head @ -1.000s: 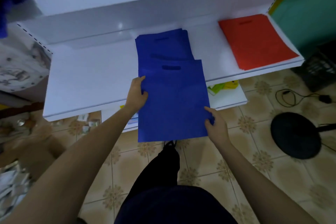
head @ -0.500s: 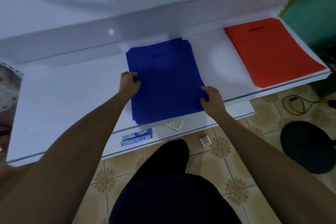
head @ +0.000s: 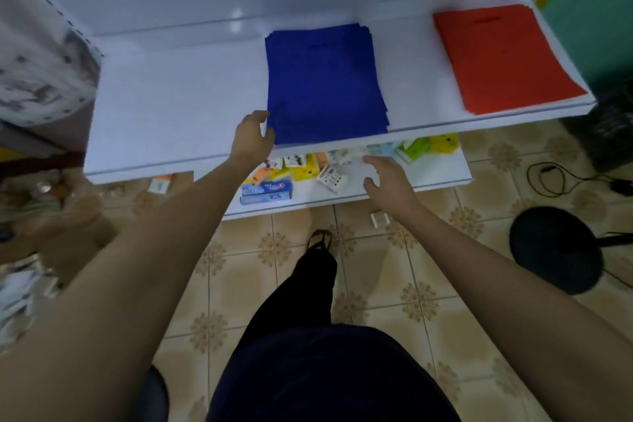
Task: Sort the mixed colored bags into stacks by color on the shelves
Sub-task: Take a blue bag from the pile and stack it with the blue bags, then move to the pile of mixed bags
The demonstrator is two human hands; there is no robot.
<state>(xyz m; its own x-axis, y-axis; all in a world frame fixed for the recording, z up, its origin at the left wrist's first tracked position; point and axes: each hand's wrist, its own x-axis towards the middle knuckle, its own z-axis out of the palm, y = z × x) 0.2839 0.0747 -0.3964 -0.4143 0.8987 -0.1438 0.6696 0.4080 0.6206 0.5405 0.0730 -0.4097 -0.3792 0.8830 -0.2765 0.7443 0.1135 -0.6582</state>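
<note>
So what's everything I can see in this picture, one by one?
Blue bags: one stack, blue, middle of the upper shelf.
Red bags: one stack, red, right end of the same shelf.
Upper shelf: one, white, across the view.
Lower shelf: one, white, beneath the upper one.
Small boxes and packets: several, yellow, green, orange, white and blue, on the lower shelf.
Round base: one, black, on the floor at right.
Cable with plug: one, black, on the floor at right.
Floor: beige patterned tiles.
Left hand: at the blue stack's near left corner, fingers loosely curled.
Right hand: above the lower shelf, holding nothing.
</note>
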